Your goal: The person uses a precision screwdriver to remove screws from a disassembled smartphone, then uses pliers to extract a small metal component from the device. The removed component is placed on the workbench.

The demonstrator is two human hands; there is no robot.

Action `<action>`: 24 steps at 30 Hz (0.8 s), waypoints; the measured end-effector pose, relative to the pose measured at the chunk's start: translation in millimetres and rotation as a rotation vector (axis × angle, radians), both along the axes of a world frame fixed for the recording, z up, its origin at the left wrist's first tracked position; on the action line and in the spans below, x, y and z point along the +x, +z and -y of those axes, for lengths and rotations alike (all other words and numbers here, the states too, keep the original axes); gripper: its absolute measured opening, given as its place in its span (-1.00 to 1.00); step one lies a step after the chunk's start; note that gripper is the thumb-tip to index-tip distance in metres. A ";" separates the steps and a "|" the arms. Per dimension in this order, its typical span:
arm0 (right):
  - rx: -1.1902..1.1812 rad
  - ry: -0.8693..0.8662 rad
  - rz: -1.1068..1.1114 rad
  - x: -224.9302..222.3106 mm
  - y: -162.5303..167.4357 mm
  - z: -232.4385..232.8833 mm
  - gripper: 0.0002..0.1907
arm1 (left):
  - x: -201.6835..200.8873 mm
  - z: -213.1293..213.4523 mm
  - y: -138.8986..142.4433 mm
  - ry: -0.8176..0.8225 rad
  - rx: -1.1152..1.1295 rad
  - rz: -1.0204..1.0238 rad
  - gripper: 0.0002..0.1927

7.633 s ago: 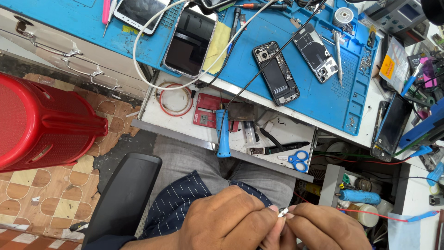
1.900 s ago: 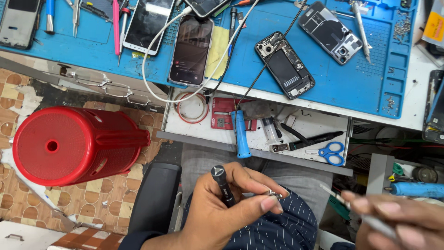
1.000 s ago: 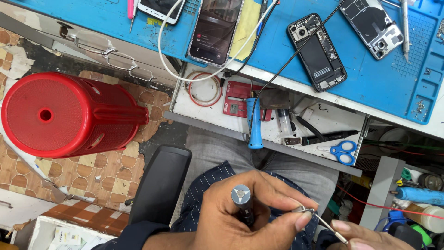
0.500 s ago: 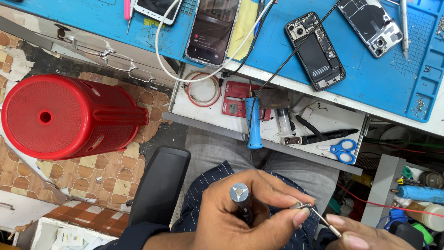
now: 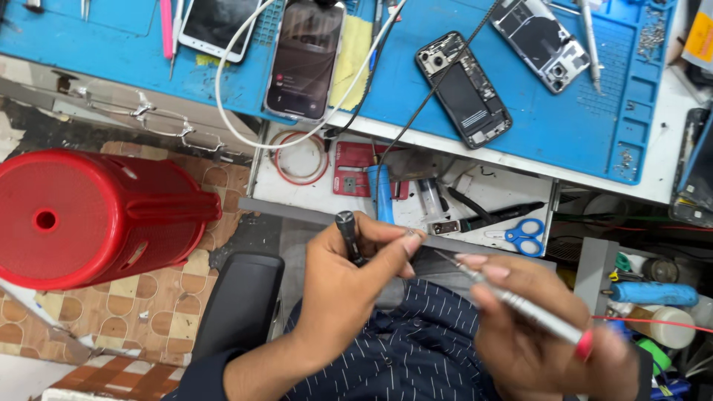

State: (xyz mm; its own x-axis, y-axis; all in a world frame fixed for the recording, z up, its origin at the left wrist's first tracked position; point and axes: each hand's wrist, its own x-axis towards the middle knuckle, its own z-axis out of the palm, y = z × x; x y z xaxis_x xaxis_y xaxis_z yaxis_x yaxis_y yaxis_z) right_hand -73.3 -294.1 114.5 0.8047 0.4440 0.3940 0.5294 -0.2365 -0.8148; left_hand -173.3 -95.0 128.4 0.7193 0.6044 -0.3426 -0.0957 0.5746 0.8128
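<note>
My left hand is curled shut around a short black screwdriver with a round knurled cap; thumb and forefinger pinch together near something too small for me to make out. My right hand grips a slim silver screwdriver with a pink-red end cap, fingers wrapped round its metal shaft, its fine tip pointing up-left toward the left fingertips. Both hands sit low over my lap, above dark pinstriped cloth, just in front of an open white drawer. In the drawer I see blue-handled scissors, a blue-handled tool, a red flat card and a coil of thin red wire. Beyond it lies a blue rubbery work mat carrying an opened phone with its dark innards showing, a second opened phone, and a glossy intact phone crossed by a white cable. To the left stands a ribbed red plastic stool on patterned tiles.
</note>
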 end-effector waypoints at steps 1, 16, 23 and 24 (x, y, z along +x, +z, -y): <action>-0.005 -0.069 0.046 3.7 -0.6 -6.9 -0.67 | 2.4 -2.5 -5.3 -0.012 0.019 -0.016 -0.94; -0.722 -0.056 0.277 125.1 -98.7 -12.2 -0.83 | 23.3 -0.3 -27.2 -0.090 0.010 0.000 -0.78; -0.739 -0.059 0.323 140.8 -126.5 -35.9 -0.75 | 12.9 -3.6 -21.8 -0.155 -0.040 -0.013 -0.74; -0.740 -0.058 0.318 140.5 -125.7 -39.1 -0.76 | 12.3 -5.0 -20.4 -0.137 -0.057 0.024 -0.75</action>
State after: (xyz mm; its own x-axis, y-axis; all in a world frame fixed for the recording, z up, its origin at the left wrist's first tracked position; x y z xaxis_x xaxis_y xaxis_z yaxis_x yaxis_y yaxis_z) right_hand 67.2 -255.0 -11.2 0.7332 0.6405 0.2284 0.6800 -0.6896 -0.2491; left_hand -161.0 -90.1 108.1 0.8025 0.4798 -0.3548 -0.0322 0.6285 0.7771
